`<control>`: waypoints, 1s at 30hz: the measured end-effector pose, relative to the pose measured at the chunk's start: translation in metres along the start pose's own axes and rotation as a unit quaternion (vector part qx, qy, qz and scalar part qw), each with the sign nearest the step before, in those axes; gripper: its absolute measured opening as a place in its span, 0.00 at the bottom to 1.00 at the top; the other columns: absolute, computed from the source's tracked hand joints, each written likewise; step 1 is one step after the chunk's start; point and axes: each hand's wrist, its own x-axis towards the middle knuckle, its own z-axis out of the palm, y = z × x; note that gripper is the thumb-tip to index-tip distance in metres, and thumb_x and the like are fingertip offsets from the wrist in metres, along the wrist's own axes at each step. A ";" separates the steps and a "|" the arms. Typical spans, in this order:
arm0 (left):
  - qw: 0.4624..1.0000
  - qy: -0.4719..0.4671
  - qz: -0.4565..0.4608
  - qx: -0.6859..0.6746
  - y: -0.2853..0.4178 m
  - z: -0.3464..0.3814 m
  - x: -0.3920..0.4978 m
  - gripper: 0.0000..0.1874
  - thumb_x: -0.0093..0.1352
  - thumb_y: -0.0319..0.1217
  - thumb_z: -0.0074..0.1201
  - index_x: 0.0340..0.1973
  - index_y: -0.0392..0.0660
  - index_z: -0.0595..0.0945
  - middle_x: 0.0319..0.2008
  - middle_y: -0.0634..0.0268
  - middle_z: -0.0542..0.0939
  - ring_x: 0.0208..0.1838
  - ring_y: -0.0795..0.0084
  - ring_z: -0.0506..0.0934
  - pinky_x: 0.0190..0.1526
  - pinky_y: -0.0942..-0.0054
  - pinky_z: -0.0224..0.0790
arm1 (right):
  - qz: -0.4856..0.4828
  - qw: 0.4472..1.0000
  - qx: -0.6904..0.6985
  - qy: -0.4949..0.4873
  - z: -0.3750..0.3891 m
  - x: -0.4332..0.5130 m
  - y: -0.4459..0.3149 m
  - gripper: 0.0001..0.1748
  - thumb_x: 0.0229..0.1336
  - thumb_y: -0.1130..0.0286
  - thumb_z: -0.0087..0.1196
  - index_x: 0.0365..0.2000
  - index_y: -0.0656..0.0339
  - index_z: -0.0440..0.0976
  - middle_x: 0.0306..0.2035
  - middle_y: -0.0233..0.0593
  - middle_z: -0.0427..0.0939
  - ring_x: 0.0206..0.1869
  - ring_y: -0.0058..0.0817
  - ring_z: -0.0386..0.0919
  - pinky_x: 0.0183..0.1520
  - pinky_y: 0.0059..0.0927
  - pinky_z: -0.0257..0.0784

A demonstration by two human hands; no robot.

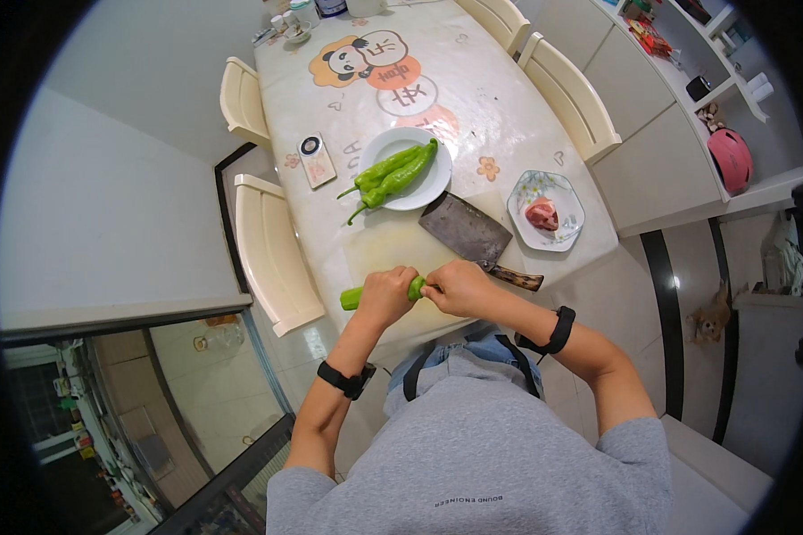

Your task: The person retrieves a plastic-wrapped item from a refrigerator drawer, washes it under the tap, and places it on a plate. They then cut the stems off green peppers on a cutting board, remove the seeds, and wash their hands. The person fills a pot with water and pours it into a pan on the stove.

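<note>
My left hand (pixel 389 295) is wrapped around a green pepper (pixel 351 299), whose cut-looking end sticks out to the left. The fingertips of my right hand (pixel 463 287) pinch the pepper's stem end. Both hands are over a pale cutting board (pixel 391 244) at the table's near edge. Beyond my right hand lies a cleaver (pixel 467 226) with a dark blade and a worn wooden handle (pixel 518 277). Two whole long green peppers (pixel 401 175) rest on a round white plate (pixel 435 184), their stems over its rim. On a patterned plate (pixel 565 237) sits a piece of raw meat (pixel 542 214).
A phone (pixel 317 160) lies left of the white plate on the covered table (pixel 495 100). Cream chairs (pixel 271 254) line both sides. Jars and a small dish (pixel 298 33) stand at the far end. Shelves with a pink helmet (pixel 731 160) are at right.
</note>
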 end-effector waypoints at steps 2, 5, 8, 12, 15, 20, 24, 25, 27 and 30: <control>1.000 0.000 0.001 0.000 -0.002 0.004 -0.003 0.08 0.55 0.32 0.59 0.27 0.47 0.76 0.23 0.61 0.78 0.26 0.56 0.78 0.26 0.61 0.69 | 0.008 1.000 -0.007 0.014 0.012 0.000 0.002 0.14 0.52 0.62 0.54 0.18 0.59 0.77 0.19 0.48 0.76 0.25 0.49 0.75 0.31 0.49 0.70; 0.999 -0.003 0.017 0.038 -0.004 0.007 -0.002 0.11 0.56 0.34 0.61 0.28 0.45 0.74 0.22 0.61 0.76 0.24 0.57 0.77 0.25 0.62 0.68 | 0.008 0.994 -0.103 0.034 0.030 0.002 0.001 0.15 0.51 0.61 0.55 0.18 0.61 0.74 0.17 0.47 0.74 0.23 0.48 0.75 0.29 0.49 0.69; 0.997 -0.027 -0.018 0.065 -0.002 0.002 0.006 0.14 0.55 0.33 0.62 0.34 0.45 0.75 0.28 0.58 0.76 0.29 0.57 0.78 0.28 0.61 0.68 | 0.009 0.995 -0.081 0.060 0.031 0.005 0.005 0.12 0.50 0.63 0.56 0.20 0.61 0.72 0.17 0.47 0.74 0.24 0.48 0.75 0.28 0.49 0.68; 0.994 -0.001 -0.010 -0.108 0.003 -0.017 0.016 0.24 0.58 0.33 0.63 0.48 0.45 0.73 0.41 0.54 0.72 0.42 0.51 0.75 0.39 0.60 0.68 | -0.125 0.982 -0.074 0.124 0.000 0.012 0.028 0.08 0.52 0.65 0.56 0.24 0.58 0.73 0.21 0.41 0.76 0.27 0.44 0.76 0.31 0.44 0.68; 0.984 -0.060 -0.047 -0.160 0.004 -0.033 0.023 0.27 0.57 0.36 0.66 0.49 0.47 0.73 0.39 0.55 0.75 0.41 0.50 0.76 0.40 0.60 0.69 | -0.196 0.958 -0.163 0.134 -0.012 0.012 0.032 0.06 0.51 0.67 0.55 0.24 0.55 0.71 0.23 0.35 0.73 0.30 0.36 0.74 0.34 0.36 0.65; 0.969 -0.155 -0.106 -0.161 0.002 -0.049 0.029 0.28 0.51 0.43 0.69 0.44 0.49 0.75 0.34 0.55 0.80 0.39 0.50 0.78 0.38 0.59 0.70 | -0.225 0.936 -0.227 0.149 -0.018 0.009 0.026 0.05 0.48 0.68 0.54 0.24 0.53 0.68 0.24 0.31 0.69 0.31 0.30 0.71 0.36 0.30 0.62; 0.980 -0.134 -0.063 -0.133 0.002 -0.044 0.031 0.23 0.52 0.42 0.68 0.37 0.46 0.76 0.28 0.55 0.79 0.36 0.50 0.77 0.36 0.61 0.70 | -0.098 0.990 -0.094 0.048 -0.017 0.006 0.026 0.10 0.54 0.62 0.55 0.26 0.58 0.71 0.24 0.35 0.75 0.31 0.39 0.75 0.32 0.35 0.65; 0.986 -0.117 -0.046 -0.111 0.001 -0.042 0.031 0.22 0.52 0.41 0.68 0.37 0.45 0.76 0.28 0.55 0.79 0.35 0.50 0.77 0.36 0.62 0.70 | -0.039 0.999 -0.030 -0.011 -0.016 0.004 0.026 0.12 0.56 0.61 0.55 0.27 0.59 0.72 0.24 0.36 0.76 0.31 0.41 0.75 0.32 0.36 0.66; 0.994 -0.088 -0.001 -0.071 0.001 -0.035 0.031 0.18 0.53 0.38 0.66 0.33 0.45 0.75 0.25 0.57 0.78 0.33 0.52 0.77 0.33 0.60 0.69 | -0.007 0.991 0.121 -0.057 -0.015 0.004 0.029 0.16 0.62 0.57 0.52 0.32 0.60 0.75 0.19 0.31 0.73 0.22 0.28 0.70 0.25 0.29 0.63; 0.996 -0.059 0.044 -0.048 0.000 -0.029 0.028 0.16 0.53 0.36 0.66 0.30 0.46 0.75 0.23 0.58 0.78 0.31 0.53 0.77 0.32 0.59 0.68 | 0.094 0.906 0.373 -0.177 -0.015 0.006 0.033 0.18 0.64 0.54 0.49 0.32 0.59 0.78 0.18 0.23 0.64 0.22 0.13 0.60 0.25 0.20 0.57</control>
